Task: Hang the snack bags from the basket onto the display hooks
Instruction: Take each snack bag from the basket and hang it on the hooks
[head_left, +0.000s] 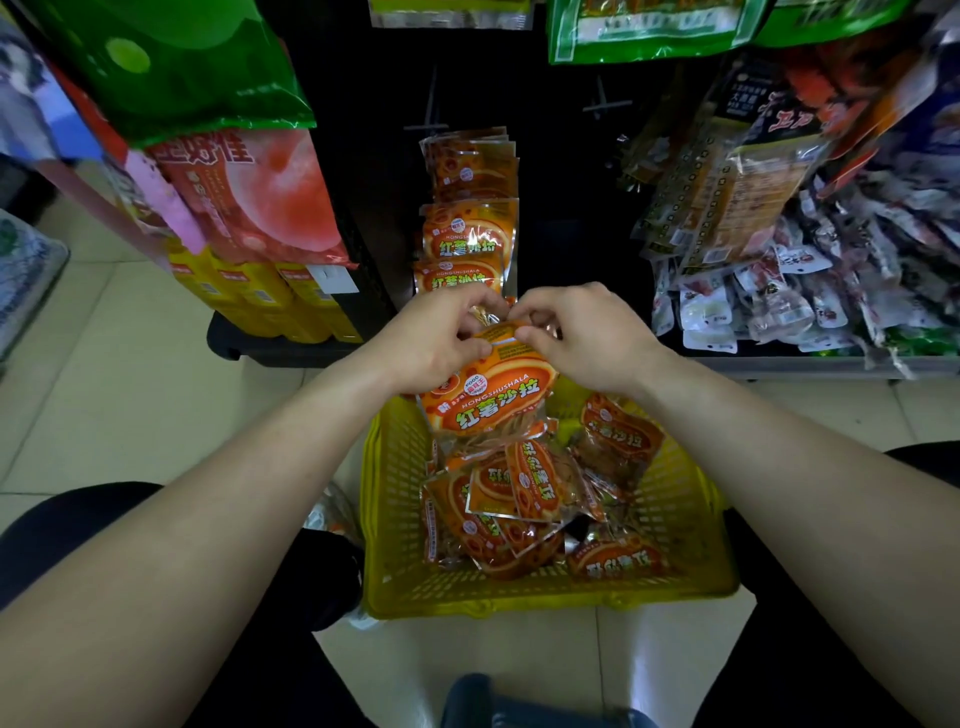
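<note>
In the head view, an orange snack bag (488, 400) is held near the centre, above the far edge of the yellow basket (395, 493). Its top edge is pinched by the left hand (431, 340) from 9 o'clock and by the right hand (587, 338) from 3 o'clock. Loose bags (519, 493) are seen lying in the basket, at 6 o'clock of the held one. At 12 o'clock, hung bags (470, 228) are seen on the dark rack (358, 78), with bare hooks (429, 104) above them.

Pale tiled floor (130, 374), black racks (363, 182)
</note>
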